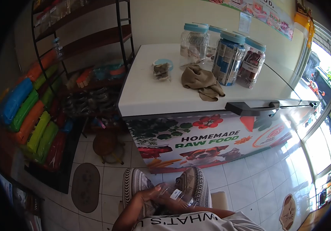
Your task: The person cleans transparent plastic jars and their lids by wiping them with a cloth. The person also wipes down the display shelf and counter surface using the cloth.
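Observation:
A clear plastic package with a white label (176,194) lies over my lap between my knees. My left hand (150,193) has its fingers wrapped on the package's left edge. My right forearm comes in from the right below the package, and the right hand's fingers are hidden behind the plastic. On the white freezer top (146,92) ahead stand lidded jars, among them a mostly empty one (194,46), a blue-filled one (228,59) and one with dark sticks (251,65). A brown cloth (202,82) lies before them, with a small bag (161,72) to its left.
A black freezer handle (250,109) juts out in front. Dark shelves (92,44) and stacked colourful packs (30,119) stand at the left. A round stool (107,145) and an oval mat (85,187) are on the tiled floor; a cat-shaped mat (288,212) lies right.

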Demonstrator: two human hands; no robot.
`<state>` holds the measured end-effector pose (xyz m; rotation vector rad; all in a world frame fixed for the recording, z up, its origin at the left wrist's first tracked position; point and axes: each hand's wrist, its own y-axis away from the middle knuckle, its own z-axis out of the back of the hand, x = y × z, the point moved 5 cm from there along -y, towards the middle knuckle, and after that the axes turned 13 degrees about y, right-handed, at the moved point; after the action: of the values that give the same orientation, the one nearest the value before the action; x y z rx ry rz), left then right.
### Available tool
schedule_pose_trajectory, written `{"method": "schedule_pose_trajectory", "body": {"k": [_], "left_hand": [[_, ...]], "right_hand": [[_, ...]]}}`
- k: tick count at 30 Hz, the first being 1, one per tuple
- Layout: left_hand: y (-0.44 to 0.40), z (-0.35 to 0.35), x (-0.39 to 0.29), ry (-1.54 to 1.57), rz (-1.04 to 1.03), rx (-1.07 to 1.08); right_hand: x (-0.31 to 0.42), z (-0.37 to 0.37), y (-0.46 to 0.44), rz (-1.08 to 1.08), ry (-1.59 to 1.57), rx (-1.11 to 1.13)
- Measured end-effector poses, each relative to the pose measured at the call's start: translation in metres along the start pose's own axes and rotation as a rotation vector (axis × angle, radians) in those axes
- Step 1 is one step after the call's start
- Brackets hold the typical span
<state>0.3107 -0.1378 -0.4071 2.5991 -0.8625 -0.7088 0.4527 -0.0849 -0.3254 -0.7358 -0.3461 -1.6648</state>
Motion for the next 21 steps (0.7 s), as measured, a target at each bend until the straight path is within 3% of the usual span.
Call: {"method": "schedule_pose_trajectory", "body": {"k": [2, 7, 21], "left_hand": [[-0.001, 0.02, 0.001, -0.022, -0.111, -0.021], [-0.004, 0.037, -0.001, -0.04, -0.107, -0.004], [-0.007, 0.022, -0.022, -0.012, -0.29, 0.033]], "right_hand": [[-0.003, 0.001, -0.008, -0.005, 0.001, 0.005], [-0.008, 0.003, -0.018, -0.023, -0.006, 0.008], [-0.012, 0.002, -0.048, -0.026, 0.054, -0.021]]}}
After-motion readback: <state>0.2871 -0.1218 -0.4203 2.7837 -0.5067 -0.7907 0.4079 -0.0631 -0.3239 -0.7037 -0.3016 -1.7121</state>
